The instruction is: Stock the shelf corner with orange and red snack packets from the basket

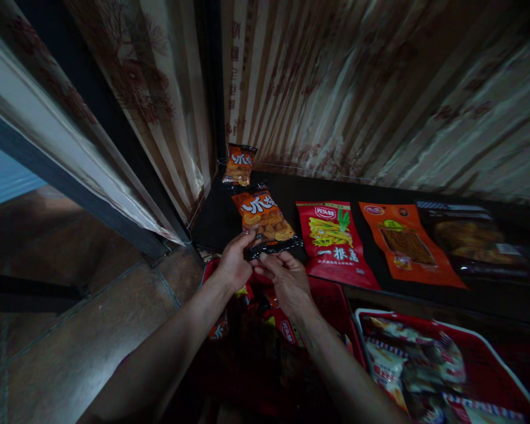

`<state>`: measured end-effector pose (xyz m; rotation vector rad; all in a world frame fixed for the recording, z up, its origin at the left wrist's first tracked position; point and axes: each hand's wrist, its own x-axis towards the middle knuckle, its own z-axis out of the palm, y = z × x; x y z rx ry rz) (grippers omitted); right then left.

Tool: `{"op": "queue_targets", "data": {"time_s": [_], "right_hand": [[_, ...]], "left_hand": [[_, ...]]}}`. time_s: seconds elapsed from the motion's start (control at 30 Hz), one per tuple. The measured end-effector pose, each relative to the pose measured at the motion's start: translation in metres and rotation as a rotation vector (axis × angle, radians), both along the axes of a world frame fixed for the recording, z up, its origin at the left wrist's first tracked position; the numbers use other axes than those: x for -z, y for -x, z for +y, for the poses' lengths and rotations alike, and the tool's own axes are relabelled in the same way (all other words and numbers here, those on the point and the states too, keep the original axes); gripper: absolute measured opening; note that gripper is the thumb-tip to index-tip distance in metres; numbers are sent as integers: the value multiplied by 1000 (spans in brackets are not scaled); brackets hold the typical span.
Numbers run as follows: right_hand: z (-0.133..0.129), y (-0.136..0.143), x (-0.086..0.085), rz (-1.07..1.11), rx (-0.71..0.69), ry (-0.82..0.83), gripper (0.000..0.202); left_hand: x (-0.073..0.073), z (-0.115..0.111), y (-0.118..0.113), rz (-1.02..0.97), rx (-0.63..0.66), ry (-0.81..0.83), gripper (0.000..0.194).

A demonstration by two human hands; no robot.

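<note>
Both of my hands are at the near end of an orange-and-black snack bag (268,217), whose far end lies over the black shelf (287,187). My left hand (237,260) pinches its near left corner, thumb on top. My right hand (287,281) has its fingers curled at the bag's near bottom edge, with the fingertips partly hidden. Behind it a smaller orange snack bag (239,165) leans upright in the shelf corner. Just to the right lies a red snack bag (335,241) with yellow sticks pictured on it.
Farther right on the shelf lie an orange pouch (408,241) and a dark clear-fronted pack (472,235). Below my hands stands a red basket (351,321) with several snack packs. Another red basket (490,347) with a white rim holds wrapped packs. Curtains (335,88) and a dark post (212,76) border the shelf.
</note>
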<state>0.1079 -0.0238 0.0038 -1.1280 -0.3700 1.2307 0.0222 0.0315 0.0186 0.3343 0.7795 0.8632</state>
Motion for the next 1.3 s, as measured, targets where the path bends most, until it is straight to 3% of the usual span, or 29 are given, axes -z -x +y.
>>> {"op": "queue_targets", "data": {"time_s": [0.13, 0.33, 0.6, 0.93, 1.3], "right_hand": [[-1, 1, 1, -27, -16, -2, 35], [-3, 0, -1, 16, -7, 5, 34], [-5, -3, 1, 59, -30, -5, 32], [0, -13, -3, 77, 85, -1, 38], [-2, -15, 0, -6, 99, 6, 36]], "left_hand": [[0, 0, -1, 6, -12, -39, 28], [4, 0, -1, 13, 13, -25, 26], [7, 0, -3, 0, -98, -97, 20], [9, -1, -3, 63, -129, -108, 23], [13, 2, -6, 36, -161, -71, 18]]}}
